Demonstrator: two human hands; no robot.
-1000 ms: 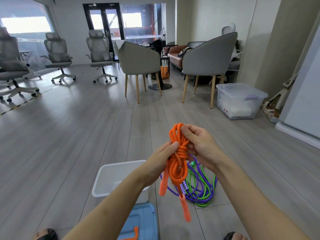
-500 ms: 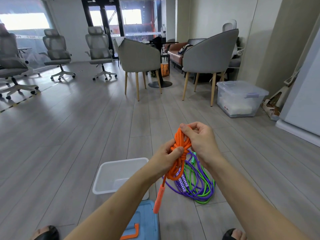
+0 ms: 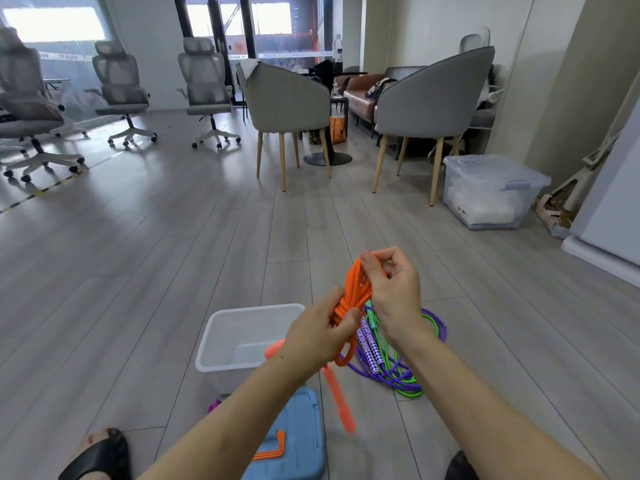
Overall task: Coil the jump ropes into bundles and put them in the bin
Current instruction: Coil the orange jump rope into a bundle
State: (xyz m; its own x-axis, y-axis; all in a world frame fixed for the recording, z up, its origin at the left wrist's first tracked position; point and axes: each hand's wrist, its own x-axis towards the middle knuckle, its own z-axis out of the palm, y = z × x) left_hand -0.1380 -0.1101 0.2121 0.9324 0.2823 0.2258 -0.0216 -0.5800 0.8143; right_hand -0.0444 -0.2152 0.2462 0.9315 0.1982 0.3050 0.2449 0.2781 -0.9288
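— So where's the orange jump rope (image 3: pixel 354 292)?
— Coiled, pinched at its top by the right hand (image 3: pixel 393 289); left hand (image 3: pixel 320 336) grips its middle, above the white bin (image 3: pixel 211 341).

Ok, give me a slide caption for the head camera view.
Both hands, left and right, grip a coiled orange jump rope above the white bin.

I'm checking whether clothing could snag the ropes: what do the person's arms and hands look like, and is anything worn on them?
Both forearms are bare as far as the frame shows: no sleeves, gloves, watch or bracelets visible. The left hand and right hand show no rings. Fingernails look short and unpainted.
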